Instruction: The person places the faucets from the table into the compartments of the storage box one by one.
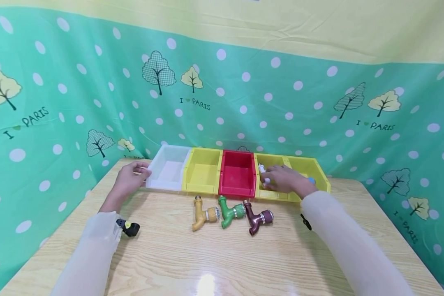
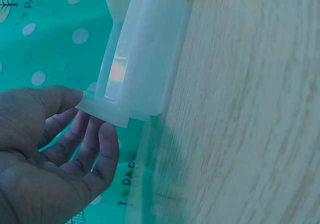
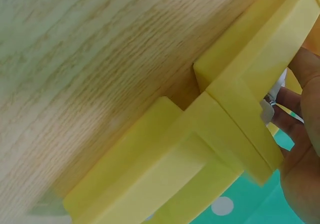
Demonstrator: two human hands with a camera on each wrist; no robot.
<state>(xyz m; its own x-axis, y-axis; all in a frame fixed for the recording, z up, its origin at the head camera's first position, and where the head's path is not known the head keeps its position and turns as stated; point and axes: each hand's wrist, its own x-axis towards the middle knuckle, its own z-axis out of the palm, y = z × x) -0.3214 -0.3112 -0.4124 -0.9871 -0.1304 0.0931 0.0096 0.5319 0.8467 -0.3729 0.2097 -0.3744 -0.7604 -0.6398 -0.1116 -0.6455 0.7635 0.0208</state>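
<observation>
My left hand (image 1: 131, 178) pinches the left rim of the white bin (image 2: 150, 59), thumb on top and fingers beneath. At the right, my right hand (image 1: 285, 179) reaches into a yellow bin (image 1: 273, 159) and holds a white tap (image 1: 262, 169), which its fingers partly hide. In the right wrist view only a bit of the white tap (image 3: 268, 112) shows between the fingers and the bin wall. Three taps lie on the table before the bins: a yellow tap (image 1: 200, 213), a green tap (image 1: 227, 211) and a dark maroon tap (image 1: 256, 218).
Between the white bin and the right hand's bin stand another yellow bin (image 1: 203, 156) and a red bin (image 1: 238, 190). The rightmost yellow bin (image 1: 307, 164) contains something blue (image 1: 311, 180), partly hidden by the right arm. A patterned green curtain (image 1: 244, 107) hangs behind the wooden table (image 1: 163, 255).
</observation>
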